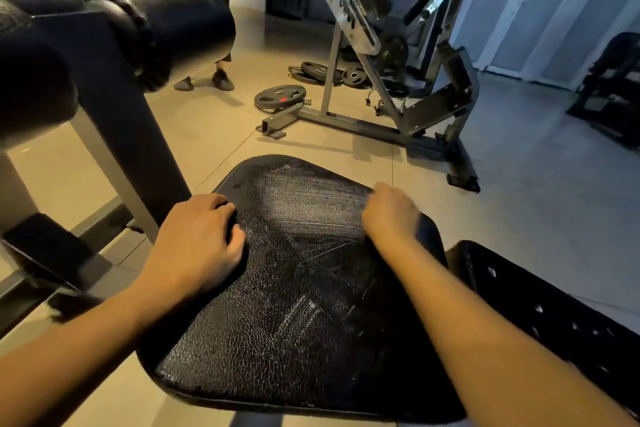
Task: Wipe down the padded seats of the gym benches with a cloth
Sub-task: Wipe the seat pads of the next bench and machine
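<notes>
Centrally, head view, single entry.

Padded seat (294, 305), lower centre of frame: black pebbled leatherette, a rounded wedge that narrows toward the far end. Pale streaks and smears are seen across the far half, between the two hands; fewer marks are seen on the near half. Wiping is judged to be under way on this seat and not finished. Any other benches are judged to be left.

Cloth: none is made out with certainty.

Left hand (197, 236): set on the seat's left edge, fingers curled over something dark. Whether that is a dark cloth or the pad's rim cannot be told.

Right hand (391, 211): set at the seat's right edge, knuckles bent, blurred. Its hold cannot be told.

Second pad (554, 315), lower right: black, matt, perforated.

Roller pad (194, 21), upper left: cylindrical, black.

Weight plate (280, 97), upper centre: round, dark, laid flat on beige floor tiles (519, 201).

Machine frame (353, 126), upper right: grey angular steel tubing.
</notes>
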